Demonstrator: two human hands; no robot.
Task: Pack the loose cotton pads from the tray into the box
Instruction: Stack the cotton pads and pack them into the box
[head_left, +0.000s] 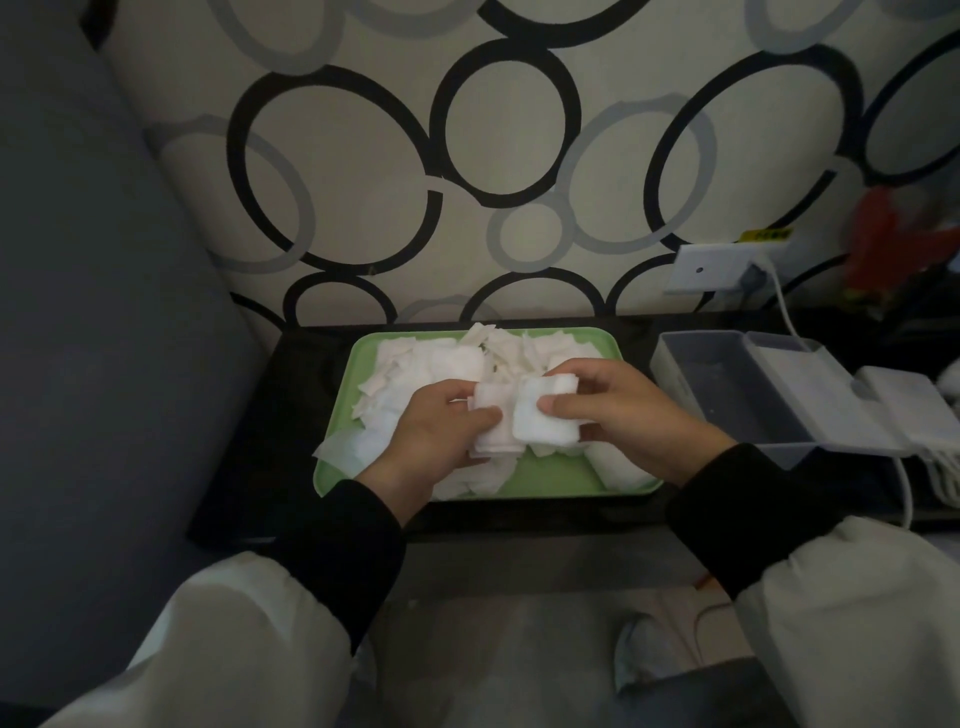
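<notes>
hands (431, 436) (623, 410) gripping two pad stacks (493, 428) (545, 418), one tray (550, 479), one box (748, 405)

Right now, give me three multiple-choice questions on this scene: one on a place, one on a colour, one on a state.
1. Where is the box relative to the tray?
A. left of it
B. right of it
C. on it

2. What colour is the tray?
A. green
B. red
C. blue

3. The left hand and right hand are:
A. empty
B. holding pads
C. closing the box

Answers:
1 B, the box stands right of the tray.
2 A, its bare rim is green.
3 B, each hand grips pads above the tray.
</notes>
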